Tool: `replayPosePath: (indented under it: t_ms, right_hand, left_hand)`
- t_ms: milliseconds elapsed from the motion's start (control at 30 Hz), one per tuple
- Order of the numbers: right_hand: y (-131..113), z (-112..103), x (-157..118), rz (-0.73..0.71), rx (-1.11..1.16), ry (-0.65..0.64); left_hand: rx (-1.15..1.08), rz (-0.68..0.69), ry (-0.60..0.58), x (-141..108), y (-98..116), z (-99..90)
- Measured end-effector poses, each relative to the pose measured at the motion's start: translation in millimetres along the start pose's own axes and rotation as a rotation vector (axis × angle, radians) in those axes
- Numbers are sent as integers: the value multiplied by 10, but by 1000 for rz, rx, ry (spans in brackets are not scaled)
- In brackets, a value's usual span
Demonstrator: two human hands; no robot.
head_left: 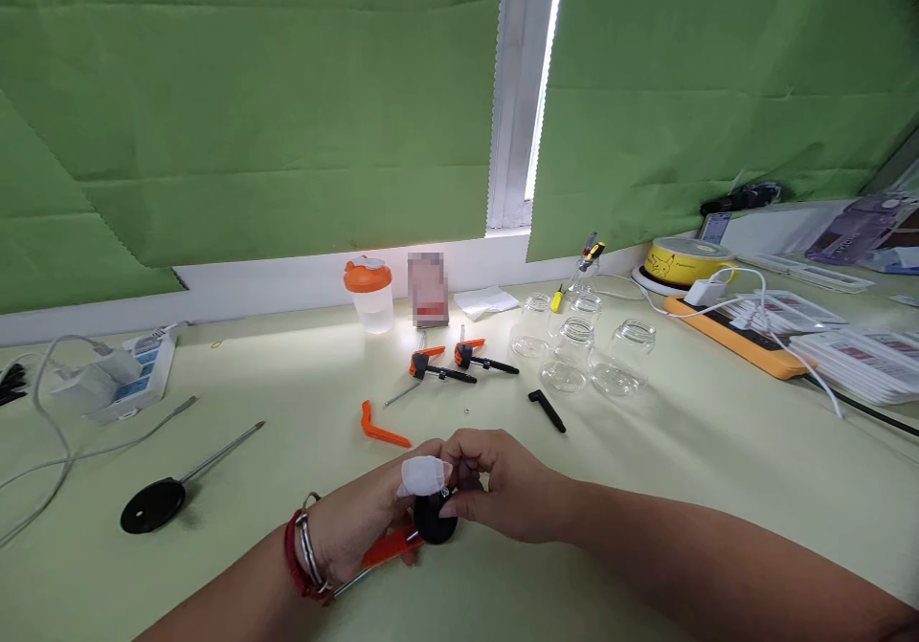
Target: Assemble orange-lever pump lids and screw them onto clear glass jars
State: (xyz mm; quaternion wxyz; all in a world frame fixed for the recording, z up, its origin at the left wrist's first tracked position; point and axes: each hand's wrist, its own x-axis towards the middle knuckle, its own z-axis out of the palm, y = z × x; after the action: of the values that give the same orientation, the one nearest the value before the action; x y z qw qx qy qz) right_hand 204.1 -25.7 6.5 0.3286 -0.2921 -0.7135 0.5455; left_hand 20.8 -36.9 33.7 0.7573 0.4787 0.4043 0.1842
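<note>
Both hands meet above the near middle of the tabletop (646,470). The left hand (366,522), a white wrap (422,475) on one digit, has its grip closed around a black disc (435,521) joined to an orange lever (392,548), and a metal rod (353,582) shows below its wrist. The right hand (506,484) has a narrow grip, thumb on the disc's upper edge; what its fingertips pinch is hidden. Reckoned from the hands, a loose orange lever piece (384,429) lies between ten and eleven o'clock, a small nut (466,410) just past twelve, and two black-and-orange clamp assemblies (431,367) side by side near twelve, farther out. A black lever (548,411) rests at two o'clock, with clear glass jars (567,360) beyond it. An orange-lidded shaker cup (371,302) stands at eleven; a black-headed rod tool (154,506) lies at nine.
</note>
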Motion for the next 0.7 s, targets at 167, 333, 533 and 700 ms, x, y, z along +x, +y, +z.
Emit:
replayPosePath:
  t_ms: [167, 333, 533, 700]
  right_hand:
    - [18, 2, -4, -9, 15, -7]
    - [27, 2, 5, 15, 41, -4]
    - [3, 4, 13, 28, 65, -10]
    - [17, 1, 7, 18, 53, -22]
  left_hand:
    - [-2, 6, -5, 8, -9, -5]
    - [-7, 0, -2, 5, -20, -3]
    - [-24, -5, 3, 10, -26, -7]
    - [-45, -16, 19, 8, -29, -10]
